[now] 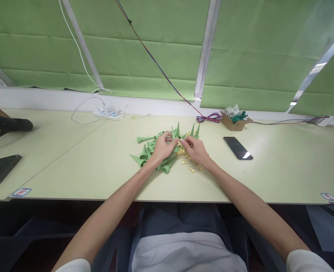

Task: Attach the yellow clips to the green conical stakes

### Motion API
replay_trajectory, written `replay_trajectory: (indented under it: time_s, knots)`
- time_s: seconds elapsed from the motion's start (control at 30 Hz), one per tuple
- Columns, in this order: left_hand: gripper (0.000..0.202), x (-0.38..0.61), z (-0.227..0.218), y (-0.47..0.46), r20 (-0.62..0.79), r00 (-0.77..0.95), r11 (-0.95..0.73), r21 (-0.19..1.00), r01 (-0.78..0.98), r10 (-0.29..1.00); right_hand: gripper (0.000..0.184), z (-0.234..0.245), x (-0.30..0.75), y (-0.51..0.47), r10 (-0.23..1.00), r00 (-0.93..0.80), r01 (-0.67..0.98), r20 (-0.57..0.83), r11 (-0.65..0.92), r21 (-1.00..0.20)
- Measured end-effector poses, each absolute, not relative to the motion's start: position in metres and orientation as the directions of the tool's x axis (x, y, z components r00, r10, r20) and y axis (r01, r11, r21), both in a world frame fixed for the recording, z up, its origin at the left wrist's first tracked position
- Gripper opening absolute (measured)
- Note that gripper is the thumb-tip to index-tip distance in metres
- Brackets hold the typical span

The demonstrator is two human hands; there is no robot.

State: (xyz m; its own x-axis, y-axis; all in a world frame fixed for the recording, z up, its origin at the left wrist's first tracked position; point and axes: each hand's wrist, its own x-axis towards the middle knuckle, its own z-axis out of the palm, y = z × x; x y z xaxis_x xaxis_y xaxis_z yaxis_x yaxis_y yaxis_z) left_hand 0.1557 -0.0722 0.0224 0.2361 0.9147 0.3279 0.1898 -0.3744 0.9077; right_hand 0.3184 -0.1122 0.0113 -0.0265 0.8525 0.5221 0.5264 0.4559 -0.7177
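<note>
My left hand [163, 147] is closed, its thumb and fingers pinching a green plastic cone [173, 133] with a collared end. Close beside it, my right hand [195, 149] has thumb and forefinger pressed together at the cone's end; what they hold is too small to make out. Under and left of my left hand lies a pile of similar green cones [166, 169], pointing various ways. Small yellow plastic pieces [191, 170] are scattered beneath and around my right hand. Past the hands, several green cones [197, 132] stand upright on their wide ends.
A black phone [238, 148] lies right of the hands. Behind it stand a small cardboard box [234, 124] with crumpled plastic and a coiled cable [210, 118]. A white power strip [109, 114] sits at the back left. Black objects [2, 172] occupy the table's left end.
</note>
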Motion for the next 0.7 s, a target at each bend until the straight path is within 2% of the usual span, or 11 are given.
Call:
replay_trajectory:
  time_s: [0.27, 0.5, 0.7]
  knots:
    - [0.027, 0.1557, 0.0245, -0.0717, 0.304, 0.177, -0.334, 0.926, 0.178, 0.936, 0.021, 0.0111, 0.3184, -0.1122, 0.811, -0.179, 0.476, 0.557, 0.567, -0.673]
    - [0.027, 0.1557, 0.0263, -0.0757, 0.302, 0.196, -0.338, 0.923, 0.186, 0.933, 0.016, 0.0082, 0.3187, -0.1107, 0.819, -0.155, 0.481, 0.552, 0.551, -0.682]
    - [0.027, 0.1562, 0.0239, -0.0741, 0.316, 0.231, -0.36, 0.914, 0.186, 0.92, 0.021, 0.0078, 0.3196, -0.109, 0.837, -0.142, 0.505, 0.528, 0.52, -0.689]
